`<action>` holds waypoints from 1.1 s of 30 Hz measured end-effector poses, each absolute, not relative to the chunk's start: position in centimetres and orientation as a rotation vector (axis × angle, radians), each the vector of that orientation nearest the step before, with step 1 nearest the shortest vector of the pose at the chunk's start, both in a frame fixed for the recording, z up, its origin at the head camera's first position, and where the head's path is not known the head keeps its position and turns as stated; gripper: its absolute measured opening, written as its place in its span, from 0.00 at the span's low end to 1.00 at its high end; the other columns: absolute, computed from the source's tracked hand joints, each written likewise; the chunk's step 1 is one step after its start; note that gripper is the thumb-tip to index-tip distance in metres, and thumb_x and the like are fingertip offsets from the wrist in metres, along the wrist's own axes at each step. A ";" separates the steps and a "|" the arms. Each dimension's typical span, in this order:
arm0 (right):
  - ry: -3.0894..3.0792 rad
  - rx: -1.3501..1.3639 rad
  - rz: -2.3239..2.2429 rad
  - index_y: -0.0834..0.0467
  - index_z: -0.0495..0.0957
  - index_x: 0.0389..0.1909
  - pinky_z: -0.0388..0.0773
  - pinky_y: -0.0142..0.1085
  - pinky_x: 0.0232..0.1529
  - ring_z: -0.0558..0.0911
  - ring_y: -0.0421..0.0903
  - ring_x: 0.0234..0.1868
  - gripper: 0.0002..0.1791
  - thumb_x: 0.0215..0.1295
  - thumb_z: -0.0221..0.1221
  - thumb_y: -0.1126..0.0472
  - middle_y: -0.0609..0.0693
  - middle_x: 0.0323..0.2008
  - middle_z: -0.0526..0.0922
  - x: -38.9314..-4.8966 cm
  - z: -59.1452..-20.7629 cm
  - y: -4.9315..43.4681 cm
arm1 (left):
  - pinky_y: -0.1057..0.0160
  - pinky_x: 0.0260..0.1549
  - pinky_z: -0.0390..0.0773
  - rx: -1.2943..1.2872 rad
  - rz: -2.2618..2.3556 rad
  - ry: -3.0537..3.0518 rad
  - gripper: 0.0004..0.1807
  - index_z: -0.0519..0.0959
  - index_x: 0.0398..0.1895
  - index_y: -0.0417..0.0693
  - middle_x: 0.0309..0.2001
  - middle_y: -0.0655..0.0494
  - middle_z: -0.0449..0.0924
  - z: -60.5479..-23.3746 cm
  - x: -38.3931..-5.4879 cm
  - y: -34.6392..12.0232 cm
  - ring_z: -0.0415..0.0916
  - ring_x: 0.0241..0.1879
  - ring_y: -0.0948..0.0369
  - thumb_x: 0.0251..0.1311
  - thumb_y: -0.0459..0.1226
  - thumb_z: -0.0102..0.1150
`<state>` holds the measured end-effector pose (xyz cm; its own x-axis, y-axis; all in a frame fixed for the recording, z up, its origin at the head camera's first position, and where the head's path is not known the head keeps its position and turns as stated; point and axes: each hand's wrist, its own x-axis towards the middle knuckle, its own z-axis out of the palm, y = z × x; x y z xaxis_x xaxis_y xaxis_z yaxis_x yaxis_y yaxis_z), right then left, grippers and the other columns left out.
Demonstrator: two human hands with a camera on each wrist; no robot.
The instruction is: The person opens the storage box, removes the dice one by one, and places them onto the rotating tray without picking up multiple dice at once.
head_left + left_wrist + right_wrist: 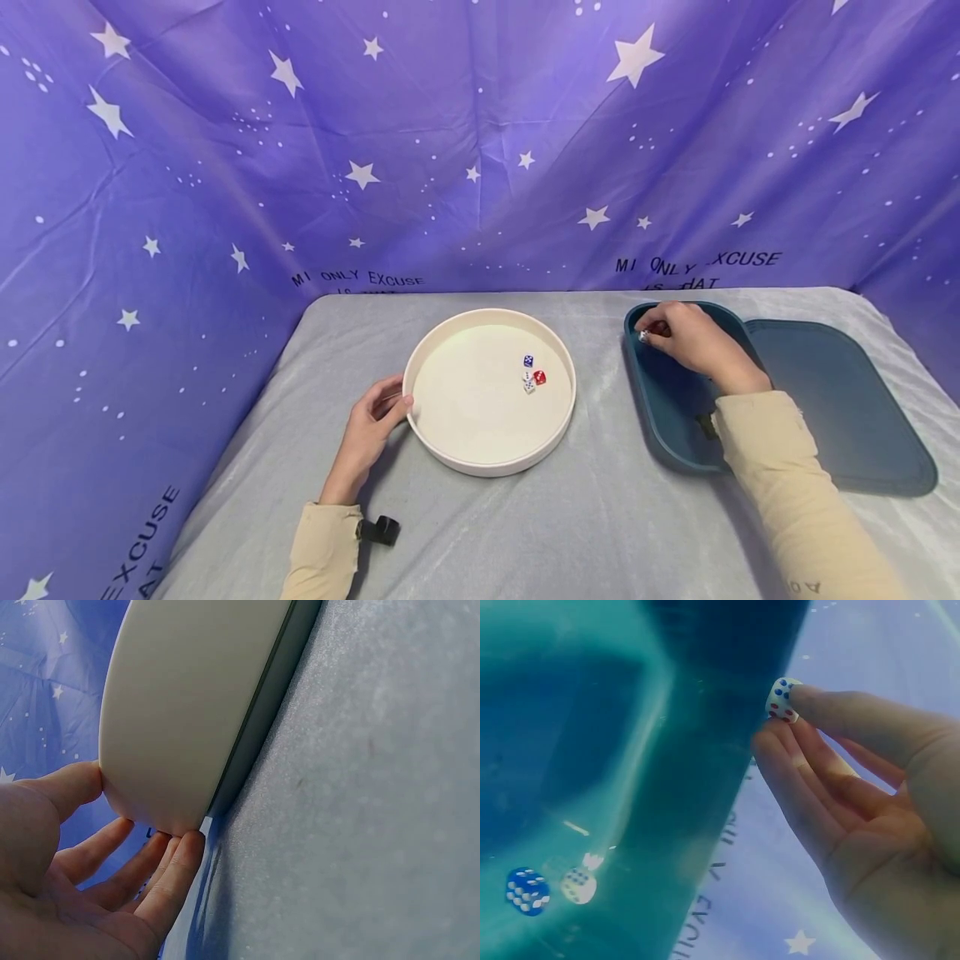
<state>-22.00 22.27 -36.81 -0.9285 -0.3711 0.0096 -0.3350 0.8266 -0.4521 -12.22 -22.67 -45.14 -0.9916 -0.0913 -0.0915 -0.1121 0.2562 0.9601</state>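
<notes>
A round cream tray (480,468) with a low wall lies on the grey cloth. At its left side, my left hand (372,421) holds the wall, thumb at the rim and fingertips against the outside. Inside the tray sit a blue die (528,361), a red die (540,377) and two white dice (529,387) close together. Over the far left part of a teal bin (654,433), my right hand (692,337) pinches a white die (781,700) with blue and red pips between thumb and fingers. A blue die (528,891) and another white die (578,885) lie in the bin.
A flat teal lid (847,400) lies right of the bin, partly under it. Grey cloth (600,517) covers the table. A purple star-print curtain (480,167) hangs behind and at both sides. A black strap (380,531) with a small device is on the left wrist.
</notes>
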 end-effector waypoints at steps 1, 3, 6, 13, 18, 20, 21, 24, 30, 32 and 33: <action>2.937 -0.579 -0.703 0.68 0.84 0.42 0.78 0.51 0.41 0.81 0.52 0.37 0.08 0.64 0.63 0.69 0.61 0.37 0.84 -21.9 -36.7 22.1 | 0.75 0.50 0.72 -0.202 1.896 2.476 0.27 0.72 0.67 0.49 0.64 0.47 0.75 -45.1 -12.2 -22.7 0.73 0.62 0.53 0.66 0.42 0.64; 2.953 -0.599 -0.708 0.68 0.84 0.42 0.77 0.50 0.41 0.81 0.51 0.36 0.08 0.64 0.63 0.69 0.60 0.36 0.84 -21.8 -36.3 21.8 | 0.75 0.50 0.72 -0.200 1.900 2.476 0.27 0.72 0.67 0.48 0.64 0.46 0.75 -45.2 -12.2 -22.7 0.73 0.62 0.53 0.66 0.41 0.64; 2.974 -0.640 -0.725 0.67 0.84 0.41 0.78 0.50 0.41 0.81 0.51 0.36 0.07 0.64 0.63 0.69 0.59 0.35 0.84 -21.6 -35.9 21.3 | 0.75 0.50 0.72 -0.199 1.907 2.476 0.26 0.72 0.66 0.48 0.63 0.46 0.75 -45.3 -12.3 -22.7 0.74 0.62 0.53 0.66 0.41 0.64; 2.987 -0.695 -0.754 0.67 0.84 0.41 0.79 0.50 0.42 0.82 0.52 0.37 0.07 0.63 0.62 0.72 0.60 0.38 0.84 -21.2 -35.4 19.8 | 0.75 0.50 0.73 -0.182 1.909 2.485 0.26 0.72 0.67 0.48 0.63 0.46 0.75 -45.2 -12.2 -22.7 0.74 0.62 0.52 0.66 0.41 0.63; 2.975 -0.727 -0.754 0.67 0.84 0.41 0.80 0.49 0.42 0.82 0.51 0.37 0.07 0.63 0.62 0.72 0.59 0.37 0.84 -21.0 -35.3 18.8 | 0.75 0.50 0.73 -0.178 1.913 2.477 0.27 0.72 0.67 0.48 0.64 0.46 0.75 -45.3 -12.2 -22.7 0.73 0.62 0.53 0.66 0.41 0.63; 2.972 -0.734 -0.749 0.67 0.85 0.41 0.80 0.48 0.42 0.82 0.51 0.37 0.07 0.63 0.62 0.72 0.58 0.37 0.84 -21.0 -35.3 18.4 | 0.75 0.50 0.73 -0.181 1.909 2.475 0.27 0.72 0.67 0.48 0.64 0.46 0.74 -45.3 -12.2 -22.7 0.73 0.62 0.53 0.66 0.41 0.63; 2.971 -0.740 -0.751 0.67 0.85 0.41 0.80 0.48 0.42 0.82 0.51 0.37 0.07 0.63 0.62 0.72 0.58 0.37 0.84 -21.0 -35.3 18.2 | 0.75 0.50 0.72 -0.181 1.907 2.474 0.27 0.71 0.67 0.48 0.64 0.46 0.74 -45.3 -12.2 -22.7 0.73 0.62 0.53 0.66 0.41 0.63; 2.967 -0.760 -0.749 0.67 0.85 0.41 0.80 0.48 0.42 0.82 0.51 0.37 0.07 0.63 0.62 0.72 0.58 0.37 0.85 -20.9 -35.3 17.5 | 0.75 0.50 0.72 -0.189 1.902 2.474 0.27 0.72 0.67 0.48 0.64 0.46 0.74 -45.4 -12.2 -22.7 0.73 0.63 0.53 0.66 0.41 0.63; 2.947 -0.802 -0.764 0.67 0.84 0.41 0.81 0.47 0.43 0.83 0.51 0.38 0.07 0.63 0.62 0.72 0.58 0.39 0.85 -20.9 -35.3 16.2 | 0.75 0.50 0.72 -0.196 1.898 2.474 0.27 0.72 0.67 0.48 0.64 0.47 0.75 -45.3 -12.3 -22.8 0.74 0.62 0.53 0.66 0.41 0.63; 2.941 -0.815 -0.775 0.67 0.84 0.41 0.81 0.47 0.43 0.84 0.51 0.38 0.07 0.63 0.62 0.72 0.58 0.39 0.85 -20.9 -35.3 15.7 | 0.75 0.50 0.72 -0.191 1.900 2.473 0.26 0.72 0.67 0.49 0.63 0.47 0.75 -45.3 -12.3 -22.8 0.74 0.62 0.53 0.66 0.41 0.63; 2.939 -0.820 -0.780 0.67 0.84 0.41 0.81 0.47 0.43 0.84 0.51 0.38 0.07 0.63 0.62 0.72 0.58 0.39 0.85 -20.8 -35.4 15.5 | 0.75 0.50 0.72 -0.189 1.901 2.473 0.26 0.72 0.67 0.49 0.63 0.47 0.75 -45.3 -12.3 -22.8 0.74 0.62 0.53 0.66 0.41 0.63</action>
